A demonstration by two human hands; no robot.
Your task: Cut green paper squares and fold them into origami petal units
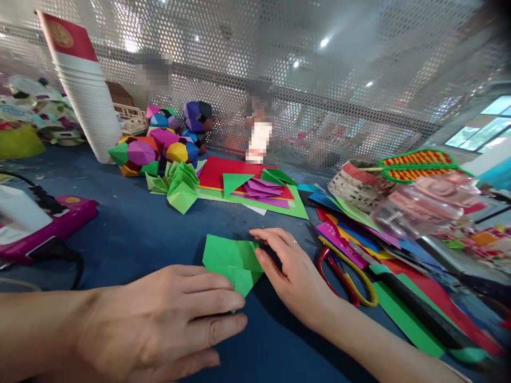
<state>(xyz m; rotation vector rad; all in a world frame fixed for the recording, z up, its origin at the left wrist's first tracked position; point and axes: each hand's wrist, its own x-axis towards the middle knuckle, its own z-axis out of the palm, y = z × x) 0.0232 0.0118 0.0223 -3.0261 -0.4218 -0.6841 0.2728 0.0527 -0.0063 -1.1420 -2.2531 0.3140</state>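
A folded piece of green paper [223, 255] with crease lines lies on the blue table in front of me. My left hand [167, 319] is palm down over its lower left part, fingers stretched out and slightly apart. The fingertips rest on the paper and cover its near edge; the left thumb is hidden. At the paper's right corner, my right hand [295, 276] has its thumb and index finger curled around the edge, with a ring on one finger.
Red-and-yellow-handled scissors [347, 276] and a black-and-green knife [423, 308] lie at right over coloured sheets [363, 234]. Behind are folded purple pieces [263, 189], colourful paper balls [139, 154] and a tall stack of paper cups [85, 101]. A purple power strip [51, 229] sits left.
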